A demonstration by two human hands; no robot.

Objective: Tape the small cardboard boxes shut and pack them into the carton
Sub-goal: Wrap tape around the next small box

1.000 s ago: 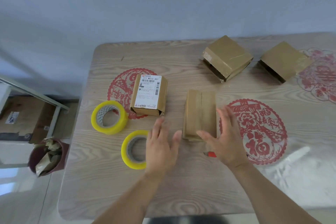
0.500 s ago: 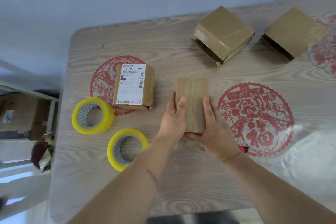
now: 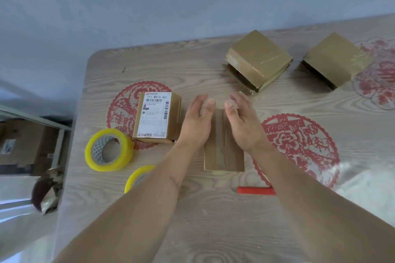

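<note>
Altogether: four small boxes [image 3: 224,141], two tape rolls [image 3: 108,149].

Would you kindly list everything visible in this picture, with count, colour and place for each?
Plain box: one, brown, table centre, under the hands, seam down its top.
Labelled box: one, brown with white shipping label, left of the plain box.
Taped boxes: two, olive-brown, far side of the table; second one further right.
Tape rolls: two, yellow, near left; nearer one partly hidden by the left forearm.
Red tool: one, near the plain box; kind unclear.
Paper-cut decorations: red, several, on the tabletop.
Table: one, light wood grain.
Bin: one, dark, on the floor at left.
Left hand: open, over the plain box.
Right hand: open, likewise.
</note>
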